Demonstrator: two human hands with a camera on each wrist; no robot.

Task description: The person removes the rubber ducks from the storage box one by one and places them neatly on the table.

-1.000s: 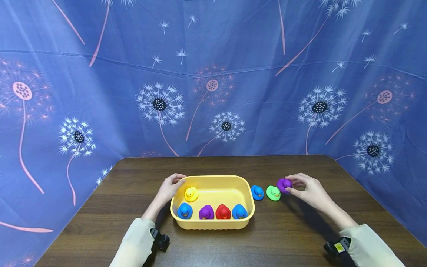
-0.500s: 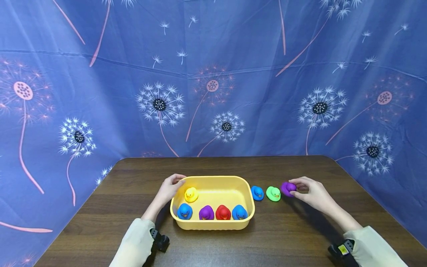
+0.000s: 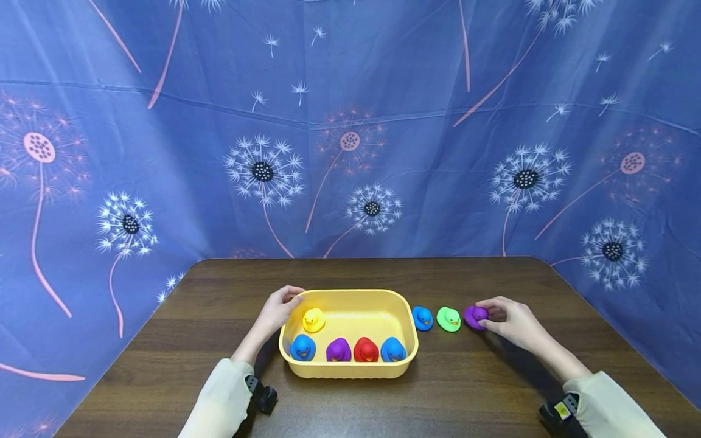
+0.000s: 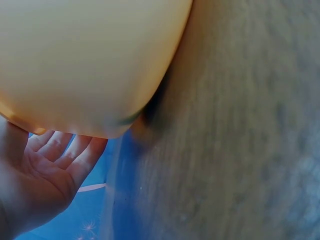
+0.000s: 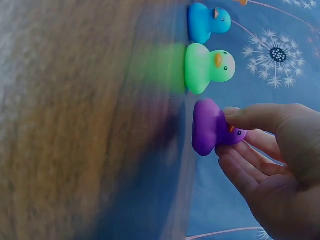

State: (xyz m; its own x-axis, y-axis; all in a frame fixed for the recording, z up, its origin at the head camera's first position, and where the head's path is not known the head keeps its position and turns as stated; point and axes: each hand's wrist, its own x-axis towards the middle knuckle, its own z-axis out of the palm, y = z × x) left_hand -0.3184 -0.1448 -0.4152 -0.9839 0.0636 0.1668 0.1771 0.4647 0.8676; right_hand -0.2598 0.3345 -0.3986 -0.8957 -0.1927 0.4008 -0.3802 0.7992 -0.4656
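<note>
My right hand point(image 3: 515, 322) pinches a purple rubber duck point(image 3: 475, 317) between thumb and fingers, low at the right end of a row of ducks. In the right wrist view, the thumb lies across the front of the purple duck point(image 5: 206, 127) near its beak. A green rubber duck point(image 3: 449, 319) stands left of it, then a blue rubber duck point(image 3: 423, 318) beside the tub. My left hand point(image 3: 276, 313) grips the yellow tub point(image 3: 350, 369) at its back left corner, thumb over the rim. From the left wrist, the fingers point(image 4: 82, 155) show behind the tub wall.
Inside the tub, a yellow duck point(image 3: 314, 320) sits at the back left. Along its front wall stand a blue duck point(image 3: 303, 347), a purple duck point(image 3: 339, 350), a red duck point(image 3: 366, 350) and another blue duck point(image 3: 393, 349). A blue patterned cloth point(image 3: 438, 182) hangs behind the wooden table point(image 3: 350, 407).
The right hand has moved the purple duck right and down, away from the green duck's side, into line with the row. The left hand and tub have stayed in place.
</note>
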